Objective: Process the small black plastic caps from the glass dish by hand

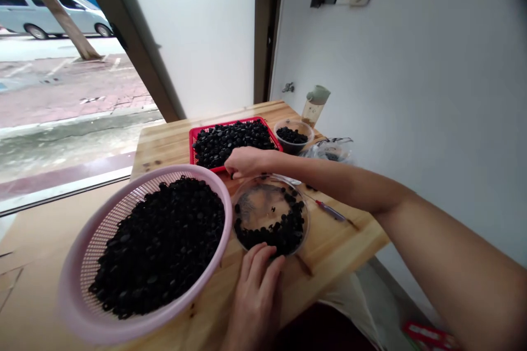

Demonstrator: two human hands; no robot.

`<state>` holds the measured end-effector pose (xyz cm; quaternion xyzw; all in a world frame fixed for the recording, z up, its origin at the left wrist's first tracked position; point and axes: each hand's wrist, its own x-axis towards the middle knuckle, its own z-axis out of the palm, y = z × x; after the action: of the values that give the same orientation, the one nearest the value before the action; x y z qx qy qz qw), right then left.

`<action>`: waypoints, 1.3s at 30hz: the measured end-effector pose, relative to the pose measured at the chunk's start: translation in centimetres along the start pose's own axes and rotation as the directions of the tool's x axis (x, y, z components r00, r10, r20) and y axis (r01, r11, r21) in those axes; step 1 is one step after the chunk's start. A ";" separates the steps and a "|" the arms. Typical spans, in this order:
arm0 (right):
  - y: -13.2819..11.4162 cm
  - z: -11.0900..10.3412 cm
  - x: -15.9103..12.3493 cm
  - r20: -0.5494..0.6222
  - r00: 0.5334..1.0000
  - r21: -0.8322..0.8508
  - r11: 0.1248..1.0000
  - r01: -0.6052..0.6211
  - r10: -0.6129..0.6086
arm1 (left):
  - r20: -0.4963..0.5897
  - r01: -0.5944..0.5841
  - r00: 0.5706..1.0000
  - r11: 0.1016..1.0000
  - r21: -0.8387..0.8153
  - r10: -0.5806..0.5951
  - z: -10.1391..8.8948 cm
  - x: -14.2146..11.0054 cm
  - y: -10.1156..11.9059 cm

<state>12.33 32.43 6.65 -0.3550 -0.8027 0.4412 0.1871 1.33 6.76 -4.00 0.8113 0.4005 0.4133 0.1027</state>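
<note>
A clear round bowl partly filled with small black pieces stands on the wooden table. My left hand rests at the bowl's near rim, fingers together and touching the black pieces. My right hand reaches across to the bowl's far rim, fingers curled downward; what they pinch is hidden. A pink colander heaped with black pieces sits left of the bowl. A red tray of the same pieces lies behind.
A small clear bowl of black pieces and a lidded bottle stand at the back right beside a crumpled plastic bag. A red-tipped pen lies right of the bowl. A white wall is close on the right; a window is at left.
</note>
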 end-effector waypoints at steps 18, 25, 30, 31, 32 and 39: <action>2.8 0.8 -12.7 0.112 0.991 -0.723 0.690 0.028 0.077 | 0.075 0.010 0.997 0.995 0.096 -0.017 -2.9 2.4 -0.5; 5.7 3.8 -13.2 0.116 0.993 -0.683 0.726 0.085 -0.007 | 0.146 0.101 0.982 0.985 0.142 -0.122 -1.8 5.7 -2.0; 5.9 2.1 -15.0 -0.085 0.991 -0.612 0.791 0.027 -0.099 | 0.442 0.205 0.824 0.914 0.349 -0.353 0.0 9.3 -3.0; 5.8 1.6 -15.7 -0.154 0.981 -0.574 0.819 0.007 -0.116 | 0.480 0.205 0.788 0.899 0.386 -0.386 0.5 10.1 -3.2; 5.7 1.1 -16.6 -0.232 0.964 -0.514 0.858 -0.010 -0.127 | 0.504 0.202 0.761 0.888 0.412 -0.407 1.0 10.9 -3.5; 5.0 0.9 -21.6 -0.518 0.855 0.053 0.999 0.013 0.016 | 0.559 0.182 0.680 0.848 0.498 -0.474 3.6 13.4 -4.5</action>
<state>28.41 17.83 2.27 -0.4561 -0.7101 0.3512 0.4054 6.01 20.21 -0.62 0.8190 0.5553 -0.0202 0.1430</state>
